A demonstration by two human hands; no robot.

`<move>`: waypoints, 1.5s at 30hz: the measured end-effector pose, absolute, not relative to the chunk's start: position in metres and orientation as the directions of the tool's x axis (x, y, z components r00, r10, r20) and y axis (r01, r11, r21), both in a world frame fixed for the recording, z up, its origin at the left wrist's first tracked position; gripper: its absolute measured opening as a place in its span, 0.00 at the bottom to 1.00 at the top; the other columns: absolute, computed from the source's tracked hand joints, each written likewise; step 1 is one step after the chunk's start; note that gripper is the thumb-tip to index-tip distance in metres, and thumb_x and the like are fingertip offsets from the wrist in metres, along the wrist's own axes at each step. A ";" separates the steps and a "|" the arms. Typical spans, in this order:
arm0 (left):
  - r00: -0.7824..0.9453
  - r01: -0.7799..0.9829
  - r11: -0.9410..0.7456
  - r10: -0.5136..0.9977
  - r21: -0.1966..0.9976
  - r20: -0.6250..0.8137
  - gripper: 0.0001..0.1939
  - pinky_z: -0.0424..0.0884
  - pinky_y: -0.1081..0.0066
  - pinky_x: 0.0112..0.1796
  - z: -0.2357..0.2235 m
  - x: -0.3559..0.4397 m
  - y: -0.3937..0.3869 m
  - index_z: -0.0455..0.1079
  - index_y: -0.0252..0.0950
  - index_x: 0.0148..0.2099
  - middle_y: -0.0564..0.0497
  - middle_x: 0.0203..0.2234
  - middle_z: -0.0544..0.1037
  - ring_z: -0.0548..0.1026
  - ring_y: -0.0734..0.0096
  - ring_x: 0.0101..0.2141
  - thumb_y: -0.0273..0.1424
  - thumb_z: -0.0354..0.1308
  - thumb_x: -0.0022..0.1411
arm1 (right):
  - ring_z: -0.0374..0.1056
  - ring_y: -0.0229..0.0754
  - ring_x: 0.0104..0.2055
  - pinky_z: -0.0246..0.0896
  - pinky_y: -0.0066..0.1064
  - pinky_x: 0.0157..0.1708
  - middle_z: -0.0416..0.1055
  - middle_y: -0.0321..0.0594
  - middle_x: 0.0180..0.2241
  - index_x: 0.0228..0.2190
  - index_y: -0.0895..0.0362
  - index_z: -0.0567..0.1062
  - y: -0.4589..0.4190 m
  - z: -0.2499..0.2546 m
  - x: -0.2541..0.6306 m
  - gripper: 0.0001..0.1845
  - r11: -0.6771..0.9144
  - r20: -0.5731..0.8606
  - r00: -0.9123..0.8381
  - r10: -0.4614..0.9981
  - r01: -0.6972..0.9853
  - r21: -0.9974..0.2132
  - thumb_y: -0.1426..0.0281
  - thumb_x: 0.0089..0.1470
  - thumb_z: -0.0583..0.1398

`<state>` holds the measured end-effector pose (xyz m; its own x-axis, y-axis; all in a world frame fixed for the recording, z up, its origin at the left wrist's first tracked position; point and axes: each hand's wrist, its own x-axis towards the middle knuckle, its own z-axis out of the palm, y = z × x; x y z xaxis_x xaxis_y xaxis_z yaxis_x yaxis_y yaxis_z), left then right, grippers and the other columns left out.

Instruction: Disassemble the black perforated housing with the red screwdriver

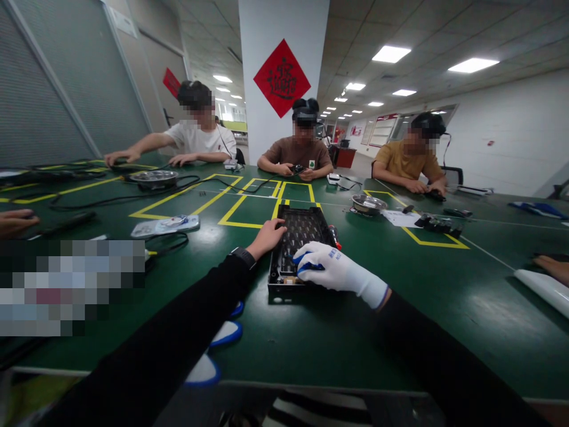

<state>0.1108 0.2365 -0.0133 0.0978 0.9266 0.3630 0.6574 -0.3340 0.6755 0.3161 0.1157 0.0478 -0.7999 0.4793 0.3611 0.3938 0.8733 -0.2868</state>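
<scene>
A black tray-like case (304,228) lies lengthwise in front of me, with rows of dark round cells or holes inside and small parts at its near end. My left hand (267,238), bare and with a dark band at the wrist, grips the case's left edge. My right hand (326,267) wears a white glove with blue fingertips. Its fingers are curled together over the near right part of the case. Whatever they pinch, if anything, is hidden. A red-and-black object (336,237) sits against the case's right side, partly covered by the case.
White-and-blue gloves (226,333) lie left of the case. A clear packet (166,225), metal bowls (368,204), cables (124,204) and black clips (440,225) are on the green table (284,350). Several people sit around it; other hands show at both sides.
</scene>
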 end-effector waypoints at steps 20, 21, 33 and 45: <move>0.093 0.657 -0.317 0.934 0.684 0.344 0.20 0.59 0.65 0.52 -0.012 0.111 0.235 0.68 0.33 0.49 0.44 0.46 0.71 0.66 0.62 0.49 0.34 0.49 0.56 | 0.63 0.40 0.44 0.57 0.34 0.47 0.69 0.42 0.41 0.33 0.56 0.76 0.117 0.048 0.319 0.09 0.887 0.347 -0.826 0.445 0.352 -0.299 0.67 0.53 0.57; 0.091 0.657 -0.317 0.934 0.684 0.345 0.20 0.59 0.64 0.52 -0.012 0.111 0.235 0.68 0.33 0.49 0.44 0.46 0.71 0.66 0.61 0.49 0.34 0.49 0.55 | 0.63 0.40 0.44 0.57 0.34 0.47 0.69 0.42 0.41 0.32 0.56 0.76 0.117 0.048 0.319 0.09 0.887 0.344 -0.826 0.446 0.355 -0.297 0.67 0.53 0.57; 0.091 0.668 -0.313 0.935 0.675 0.344 0.20 0.59 0.65 0.52 -0.011 0.111 0.235 0.68 0.33 0.49 0.45 0.46 0.71 0.66 0.62 0.49 0.34 0.49 0.56 | 0.64 0.40 0.44 0.57 0.35 0.47 0.69 0.42 0.41 0.32 0.56 0.76 0.117 0.048 0.319 0.09 0.886 0.344 -0.825 0.448 0.361 -0.289 0.67 0.52 0.57; 0.094 0.663 -0.315 0.935 0.679 0.342 0.20 0.58 0.64 0.53 -0.010 0.112 0.233 0.68 0.32 0.49 0.44 0.47 0.71 0.66 0.61 0.49 0.34 0.49 0.56 | 0.64 0.39 0.43 0.58 0.34 0.46 0.70 0.42 0.39 0.33 0.57 0.76 0.114 0.050 0.317 0.11 0.867 0.346 -0.802 0.487 0.395 -0.303 0.63 0.51 0.58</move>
<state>0.1117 0.2330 -0.0100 0.0938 0.9349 0.3422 0.6627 -0.3152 0.6794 0.3175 0.1137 0.0499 -0.8022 0.4866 0.3461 0.3950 0.8671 -0.3034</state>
